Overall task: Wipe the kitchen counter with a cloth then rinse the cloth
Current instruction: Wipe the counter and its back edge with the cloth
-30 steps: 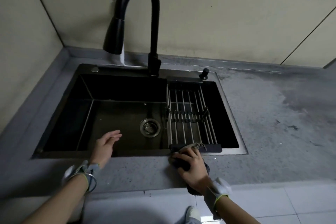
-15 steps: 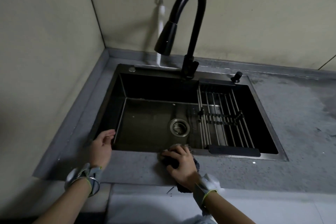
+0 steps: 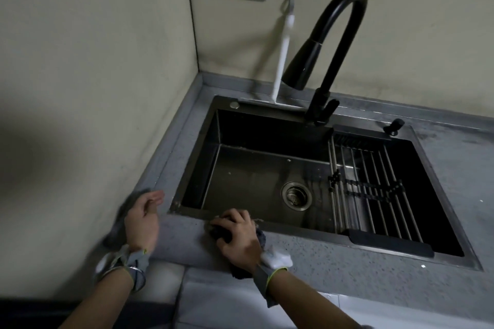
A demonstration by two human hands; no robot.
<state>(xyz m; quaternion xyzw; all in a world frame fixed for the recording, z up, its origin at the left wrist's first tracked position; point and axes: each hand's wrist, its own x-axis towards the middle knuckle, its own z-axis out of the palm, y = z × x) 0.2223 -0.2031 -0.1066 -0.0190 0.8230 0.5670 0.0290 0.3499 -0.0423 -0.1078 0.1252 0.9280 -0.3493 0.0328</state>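
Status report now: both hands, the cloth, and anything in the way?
Right hand grips cloth on counter, front of sink. Left hand open, at counter's left edge. Nothing in the way.

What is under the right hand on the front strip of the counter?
A dark cloth lies under the right hand, pressed on the grey counter beside the sink rim. Only its edges show at the fingers and wrist; the middle is covered.

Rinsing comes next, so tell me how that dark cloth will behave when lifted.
Likely floppy: the cloth bunches under the right hand and droops over the counter edge. Probably light, one hand moves it. If damp, it may cling and drip.
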